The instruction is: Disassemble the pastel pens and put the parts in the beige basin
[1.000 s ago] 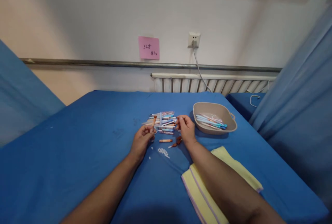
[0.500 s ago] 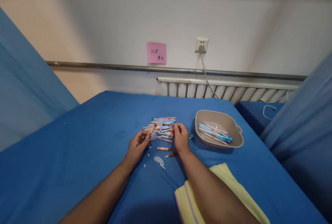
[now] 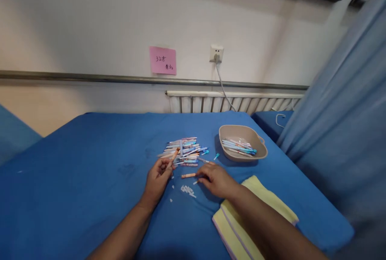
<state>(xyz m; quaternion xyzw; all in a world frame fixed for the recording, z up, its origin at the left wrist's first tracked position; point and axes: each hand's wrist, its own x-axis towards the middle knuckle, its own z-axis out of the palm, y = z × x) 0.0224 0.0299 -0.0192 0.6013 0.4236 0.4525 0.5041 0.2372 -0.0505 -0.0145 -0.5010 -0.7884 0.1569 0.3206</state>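
My left hand [image 3: 157, 176] pinches an orange pen barrel [image 3: 174, 155], tilted with its brown end up. My right hand [image 3: 215, 177] is low over the bed, thumb and fingers curled around a small brown pen part that they mostly hide; its white tip [image 3: 195, 183] pokes out. Just left of those fingers lies a short orange barrel piece [image 3: 188, 175]. Behind both hands spreads a pile of pens [image 3: 188, 147] in white, blue, pink and orange. Small white pieces [image 3: 187, 190] sit in a heap between my forearms, with a few loose ones nearby.
A beige basket [image 3: 262, 153] holding several pens stands at the right. Small teal pieces [image 3: 216, 156] lie beside it. A folded yellow towel [image 3: 232, 228] is under my right forearm. Blue sheeting [image 3: 90, 171] covers the bed, and a blue curtain [image 3: 337, 103] hangs at the right.
My right hand has left the pile and come down toward me onto the brown pen part. My left hand keeps the orange pen barrel. The view has swung to the right.
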